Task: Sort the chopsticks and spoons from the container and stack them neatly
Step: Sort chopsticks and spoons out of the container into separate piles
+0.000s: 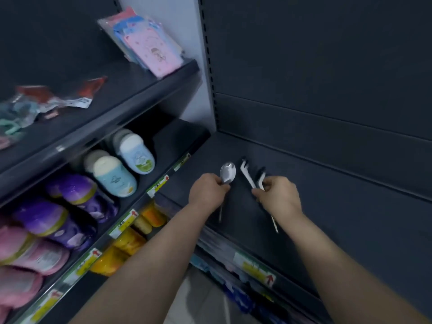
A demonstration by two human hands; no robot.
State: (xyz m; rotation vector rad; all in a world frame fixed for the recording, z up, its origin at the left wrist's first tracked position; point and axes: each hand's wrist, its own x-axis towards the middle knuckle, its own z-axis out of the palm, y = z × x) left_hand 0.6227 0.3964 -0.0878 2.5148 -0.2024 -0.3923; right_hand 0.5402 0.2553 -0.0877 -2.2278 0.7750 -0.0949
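My left hand [207, 192] grips a shiny metal spoon [227, 172] by the neck, bowl pointing away from me, its handle sticking out below the wrist. My right hand [279, 195] pinches a pair of white chopsticks [248, 176] with dark tips; they splay apart above the fingers and their thin ends show below the hand. Both hands hover over a dark shelf [327, 206] on the right. No container is in view.
To the left stand dark shelves with blue and white bottles [121, 169], purple and pink packs [58, 206], yellow packs [131, 242] and a pink packet [152, 50] on top. Price tags [256, 267] line the shelf edges. A grey upright post [208, 66] divides the bays.
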